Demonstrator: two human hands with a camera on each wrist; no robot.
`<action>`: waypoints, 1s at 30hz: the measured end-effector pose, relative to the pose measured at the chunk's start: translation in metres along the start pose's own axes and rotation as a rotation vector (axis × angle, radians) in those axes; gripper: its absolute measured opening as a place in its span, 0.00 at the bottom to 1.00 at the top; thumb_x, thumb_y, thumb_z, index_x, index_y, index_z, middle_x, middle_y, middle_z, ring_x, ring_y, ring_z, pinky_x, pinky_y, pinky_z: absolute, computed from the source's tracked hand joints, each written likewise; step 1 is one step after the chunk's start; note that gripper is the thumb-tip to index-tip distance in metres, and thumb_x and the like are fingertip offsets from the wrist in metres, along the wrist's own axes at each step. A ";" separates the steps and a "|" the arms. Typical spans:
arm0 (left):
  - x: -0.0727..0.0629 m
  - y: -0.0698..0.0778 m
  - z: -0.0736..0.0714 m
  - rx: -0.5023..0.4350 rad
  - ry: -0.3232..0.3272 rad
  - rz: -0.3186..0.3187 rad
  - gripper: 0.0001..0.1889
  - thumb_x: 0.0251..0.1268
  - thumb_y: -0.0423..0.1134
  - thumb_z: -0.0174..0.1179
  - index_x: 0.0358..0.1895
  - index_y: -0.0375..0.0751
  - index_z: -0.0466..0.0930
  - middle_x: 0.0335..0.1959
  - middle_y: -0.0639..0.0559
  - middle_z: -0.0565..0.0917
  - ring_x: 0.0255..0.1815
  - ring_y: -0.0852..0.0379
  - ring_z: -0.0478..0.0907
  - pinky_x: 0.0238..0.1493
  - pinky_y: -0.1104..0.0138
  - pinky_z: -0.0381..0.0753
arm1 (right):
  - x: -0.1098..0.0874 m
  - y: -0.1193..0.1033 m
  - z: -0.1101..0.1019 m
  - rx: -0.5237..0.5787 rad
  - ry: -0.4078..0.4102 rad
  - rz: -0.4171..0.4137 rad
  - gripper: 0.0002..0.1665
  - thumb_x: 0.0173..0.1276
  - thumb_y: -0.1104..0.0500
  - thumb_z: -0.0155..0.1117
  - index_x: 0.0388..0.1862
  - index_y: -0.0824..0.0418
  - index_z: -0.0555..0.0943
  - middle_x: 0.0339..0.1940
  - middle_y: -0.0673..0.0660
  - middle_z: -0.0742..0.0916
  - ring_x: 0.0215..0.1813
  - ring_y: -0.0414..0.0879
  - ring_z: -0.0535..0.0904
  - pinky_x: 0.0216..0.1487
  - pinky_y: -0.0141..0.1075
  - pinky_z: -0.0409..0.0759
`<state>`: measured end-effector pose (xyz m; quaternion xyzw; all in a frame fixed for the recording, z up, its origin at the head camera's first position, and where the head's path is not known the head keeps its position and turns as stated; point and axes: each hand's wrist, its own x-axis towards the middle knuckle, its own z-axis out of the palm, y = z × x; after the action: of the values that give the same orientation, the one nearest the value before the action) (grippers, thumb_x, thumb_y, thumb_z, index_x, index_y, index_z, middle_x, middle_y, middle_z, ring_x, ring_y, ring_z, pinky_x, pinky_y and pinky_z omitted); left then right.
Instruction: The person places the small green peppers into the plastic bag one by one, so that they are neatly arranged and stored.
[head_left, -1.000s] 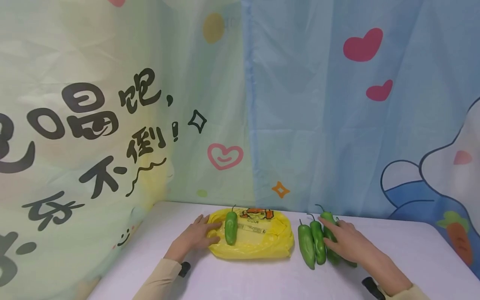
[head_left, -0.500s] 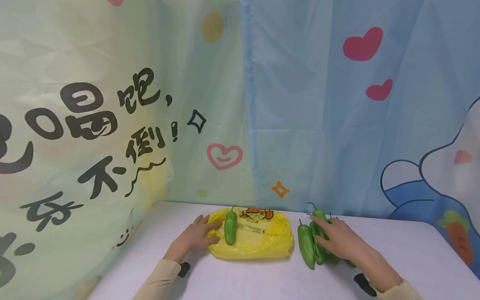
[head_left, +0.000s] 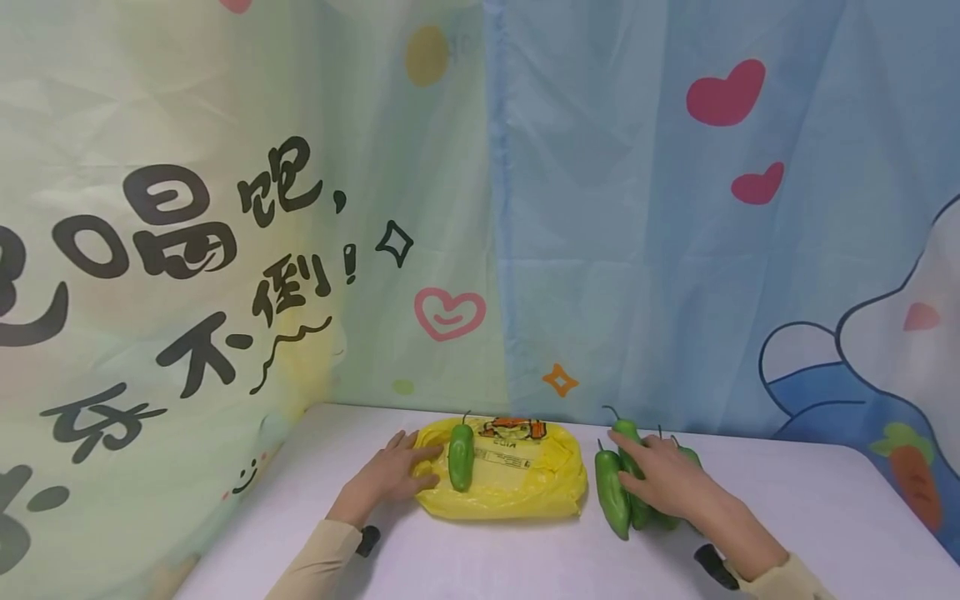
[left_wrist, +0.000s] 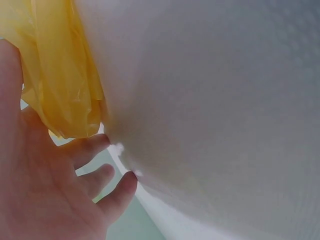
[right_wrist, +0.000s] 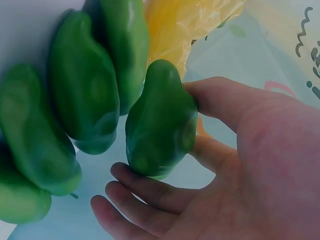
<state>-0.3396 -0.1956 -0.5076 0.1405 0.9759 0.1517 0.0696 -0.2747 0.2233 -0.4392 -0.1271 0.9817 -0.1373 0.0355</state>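
Between thumb and fingers, my right hand pinches a green chili pepper, whose stem end points up and left in the head view. It overlaps the neighbouring peppers there. Several more green peppers lie side by side around and under that hand. A yellow plastic bag lies flattened to the left, with one green pepper on top near its left end. My left hand rests at the bag's left edge, fingers spread and loosely extended; the left wrist view shows the yellow plastic beside the thumb and fingers.
Everything lies on a white table. A printed fabric backdrop with hearts and lettering rises right behind its far edge and along the left side. The leftmost loose pepper lies just right of the bag.
My right hand has moved left with the pepper, across the neighbouring peppers, uncovering more of the ones on the right. My left hand, the bag and the pepper on it have stayed put.
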 end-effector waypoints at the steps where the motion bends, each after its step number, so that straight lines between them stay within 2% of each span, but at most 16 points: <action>1: 0.000 0.000 0.000 -0.001 0.001 0.002 0.30 0.66 0.58 0.61 0.70 0.58 0.74 0.79 0.37 0.61 0.81 0.32 0.50 0.76 0.35 0.57 | 0.000 -0.001 0.000 0.008 -0.003 -0.003 0.37 0.69 0.51 0.66 0.75 0.56 0.69 0.61 0.77 0.78 0.58 0.70 0.77 0.49 0.63 0.81; 7: 0.000 -0.001 0.000 -0.004 -0.002 0.001 0.29 0.67 0.59 0.60 0.71 0.59 0.73 0.79 0.37 0.60 0.81 0.32 0.50 0.76 0.36 0.57 | 0.001 -0.008 0.006 0.010 -0.013 -0.008 0.36 0.69 0.51 0.66 0.74 0.55 0.70 0.58 0.74 0.80 0.49 0.58 0.78 0.40 0.50 0.80; 11: 0.000 -0.001 0.000 -0.006 -0.003 0.009 0.29 0.67 0.58 0.60 0.71 0.58 0.73 0.79 0.36 0.60 0.81 0.32 0.50 0.76 0.36 0.57 | 0.002 -0.012 0.008 0.013 -0.013 -0.014 0.35 0.69 0.52 0.66 0.74 0.55 0.70 0.57 0.72 0.81 0.47 0.55 0.77 0.39 0.47 0.79; 17: 0.000 0.001 -0.002 0.000 -0.003 0.017 0.29 0.68 0.58 0.60 0.71 0.58 0.73 0.79 0.36 0.61 0.81 0.31 0.50 0.76 0.36 0.57 | 0.003 -0.019 0.005 0.030 -0.009 -0.032 0.36 0.69 0.52 0.66 0.75 0.55 0.69 0.59 0.74 0.80 0.53 0.60 0.79 0.43 0.51 0.80; 20: 0.000 0.000 -0.002 0.009 0.001 0.011 0.29 0.67 0.58 0.59 0.71 0.58 0.73 0.79 0.36 0.61 0.81 0.32 0.51 0.76 0.36 0.58 | 0.005 -0.023 0.005 0.044 -0.016 -0.026 0.37 0.70 0.52 0.65 0.76 0.55 0.68 0.63 0.76 0.78 0.59 0.66 0.78 0.50 0.58 0.81; 24: 0.000 0.000 -0.001 0.009 0.002 0.006 0.29 0.67 0.58 0.60 0.71 0.58 0.73 0.79 0.37 0.61 0.81 0.32 0.51 0.76 0.36 0.58 | 0.008 -0.029 0.005 0.057 -0.031 -0.015 0.37 0.71 0.50 0.64 0.77 0.54 0.67 0.66 0.78 0.75 0.65 0.73 0.73 0.58 0.68 0.76; 30: 0.000 0.000 -0.001 0.002 -0.003 0.003 0.29 0.67 0.58 0.60 0.71 0.58 0.73 0.79 0.37 0.61 0.81 0.32 0.51 0.76 0.36 0.58 | 0.011 -0.037 0.007 0.064 -0.019 -0.031 0.37 0.71 0.51 0.64 0.77 0.54 0.67 0.64 0.75 0.77 0.62 0.70 0.76 0.55 0.65 0.80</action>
<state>-0.3400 -0.1958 -0.5071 0.1424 0.9757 0.1508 0.0707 -0.2753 0.1840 -0.4363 -0.1423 0.9743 -0.1681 0.0466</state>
